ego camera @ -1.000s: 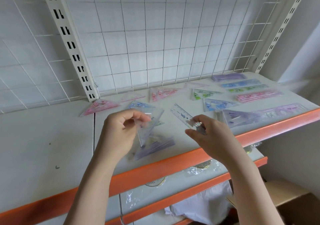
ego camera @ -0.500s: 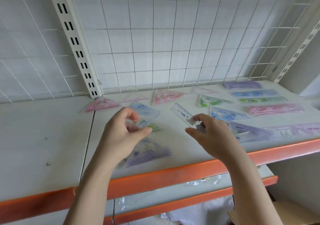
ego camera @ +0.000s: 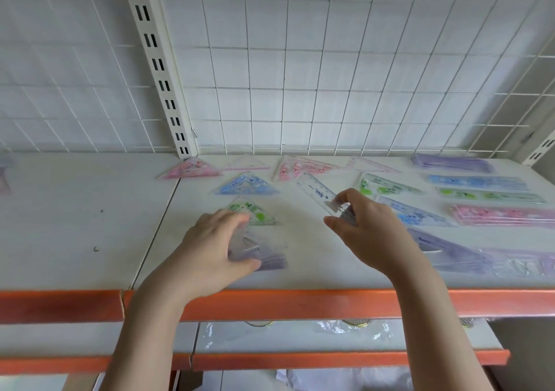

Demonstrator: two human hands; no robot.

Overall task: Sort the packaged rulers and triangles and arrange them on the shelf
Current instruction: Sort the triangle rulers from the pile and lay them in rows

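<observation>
Both forearms reach up over the orange front rail [ego camera: 300, 303] of the white shelf [ego camera: 75, 225]. The left hand [ego camera: 213, 249] lies palm down, its fingers and thumb curled round a blurred stack of purple packaged triangles [ego camera: 264, 255] lying on the shelf near the front. The right hand [ego camera: 363, 231] is raised, wrist bent, pinching the near end of a clear straight ruler [ego camera: 315, 192] between thumb and fingertips; the ruler slants away toward the wire grid. Glossy flat packets surround them: a green triangle [ego camera: 258, 210], a blue triangle [ego camera: 246, 184], and pink rulers [ego camera: 504, 215] at right
</observation>
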